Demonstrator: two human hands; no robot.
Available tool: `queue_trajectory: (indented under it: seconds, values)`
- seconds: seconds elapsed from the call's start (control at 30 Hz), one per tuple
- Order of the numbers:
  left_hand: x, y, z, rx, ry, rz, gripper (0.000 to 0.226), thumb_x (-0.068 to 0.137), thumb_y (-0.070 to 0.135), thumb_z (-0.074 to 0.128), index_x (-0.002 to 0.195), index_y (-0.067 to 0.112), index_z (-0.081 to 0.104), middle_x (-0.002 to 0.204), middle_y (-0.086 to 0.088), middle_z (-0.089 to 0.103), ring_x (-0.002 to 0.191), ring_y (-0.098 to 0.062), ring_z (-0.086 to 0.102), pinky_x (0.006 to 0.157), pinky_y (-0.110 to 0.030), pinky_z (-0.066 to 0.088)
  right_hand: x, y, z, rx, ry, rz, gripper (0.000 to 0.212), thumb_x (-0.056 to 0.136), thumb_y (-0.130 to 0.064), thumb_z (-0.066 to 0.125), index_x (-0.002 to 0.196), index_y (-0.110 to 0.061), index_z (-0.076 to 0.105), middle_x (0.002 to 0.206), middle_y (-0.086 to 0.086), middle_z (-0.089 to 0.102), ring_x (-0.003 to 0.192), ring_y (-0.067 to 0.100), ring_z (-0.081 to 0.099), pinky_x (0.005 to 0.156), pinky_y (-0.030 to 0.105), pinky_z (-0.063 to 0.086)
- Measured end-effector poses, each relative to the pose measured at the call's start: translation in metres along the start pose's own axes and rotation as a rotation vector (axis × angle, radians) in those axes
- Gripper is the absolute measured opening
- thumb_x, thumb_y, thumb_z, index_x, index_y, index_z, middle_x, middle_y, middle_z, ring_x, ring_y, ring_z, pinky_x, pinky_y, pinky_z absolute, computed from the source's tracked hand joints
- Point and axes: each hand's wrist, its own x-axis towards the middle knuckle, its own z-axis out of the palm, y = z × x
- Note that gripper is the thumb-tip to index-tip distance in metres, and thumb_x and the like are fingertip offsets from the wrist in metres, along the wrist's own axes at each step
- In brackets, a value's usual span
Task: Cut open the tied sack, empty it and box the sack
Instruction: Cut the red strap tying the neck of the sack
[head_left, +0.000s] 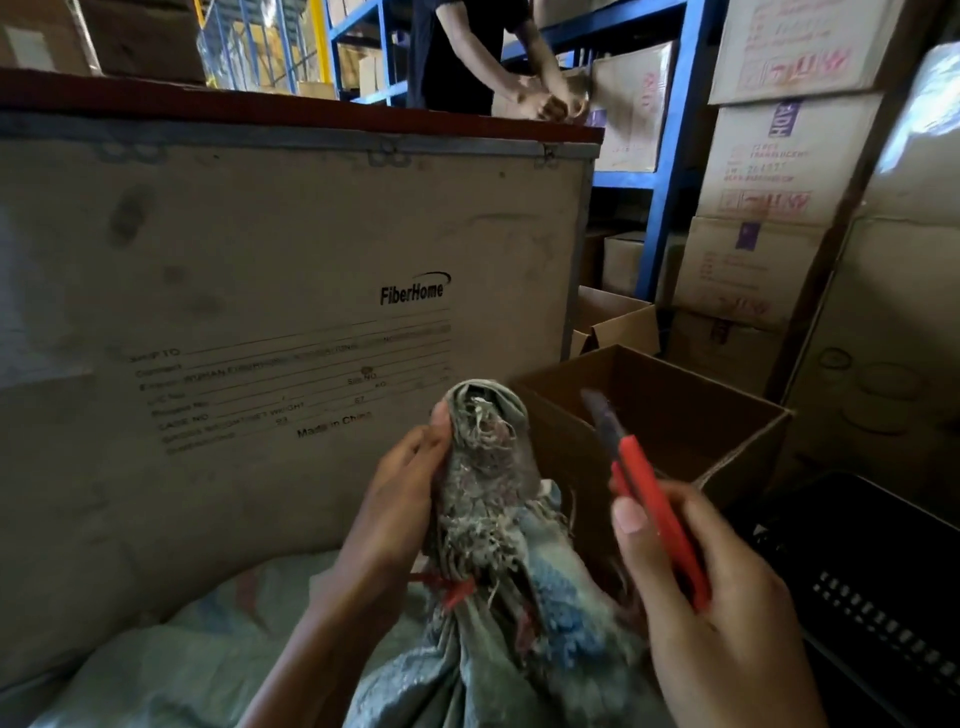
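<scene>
Left hand (395, 499): fingers wrapped round sack (483, 499) neck, above red tie (457, 592) | Right hand (706, 587): fingers closed on red cutter (654, 499), blade out, beside neck | Open box (675, 415): just behind

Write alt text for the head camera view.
A left hand grips the bunched neck of a woven sack above its red tie, while the right hand holds a red utility knife beside it. An open cardboard box sits behind, beside a FiberHome crate.
</scene>
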Motion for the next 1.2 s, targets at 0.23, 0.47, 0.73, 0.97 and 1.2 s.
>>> queue_trajectory:
  seconds: [0.23,0.47,0.73,0.97,1.2]
  values:
    - [-0.021,-0.014,0.035,-0.059,-0.311,0.029,0.059,0.091,0.056,0.042,0.114,0.013,0.075,0.106,-0.005,0.081,0.101,-0.016,0.077,0.086,-0.030,0.059,0.011,0.020,-0.007,0.268,-0.127,0.067,0.041,0.071,-0.047,0.077,0.109,-0.034,0.068,0.097,-0.018,0.077,0.090,-0.003,0.072,0.077,0.015,0.057]
    - [-0.020,-0.015,0.022,-0.010,-0.485,0.199,0.034,0.101,0.028,0.052,0.105,0.003,0.076,0.102,-0.012,0.081,0.090,-0.019,0.077,0.073,-0.024,0.060,0.014,0.022,-0.027,0.378,-0.177,0.016,0.033,0.080,-0.024,0.074,0.113,-0.025,0.070,0.101,-0.005,0.079,0.092,0.009,0.076,0.073,0.018,0.058]
    - [-0.016,-0.010,0.003,0.037,-0.695,0.127,0.034,0.096,0.039,0.057,0.101,0.014,0.081,0.100,-0.007,0.081,0.089,-0.014,0.077,0.076,-0.021,0.058,0.020,0.025,-0.053,0.330,-0.351,-0.026,0.037,0.080,-0.017,0.069,0.113,-0.033,0.068,0.103,-0.010,0.079,0.095,0.007,0.075,0.074,0.014,0.056]
    - [0.008,-0.007,-0.034,0.500,-0.866,0.068,0.040,0.098,0.027,0.065,0.137,0.023,0.058,0.129,-0.009,0.071,0.115,-0.029,0.071,0.096,-0.057,0.056,0.026,0.037,-0.064,-0.130,-0.354,-0.047,0.028,0.078,-0.049,0.073,0.105,-0.042,0.068,0.095,-0.016,0.074,0.086,-0.001,0.070,0.074,0.017,0.049]
    - [-0.005,-0.023,-0.005,0.678,-0.756,0.435,0.079,0.081,0.020,0.083,0.144,0.035,0.037,0.134,0.012,0.060,0.123,-0.007,0.062,0.100,-0.033,0.054,0.027,0.047,-0.048,-0.043,-0.214,0.038,0.043,0.064,-0.058,0.074,0.099,-0.032,0.074,0.090,-0.004,0.077,0.083,0.007,0.072,0.076,0.027,0.056]
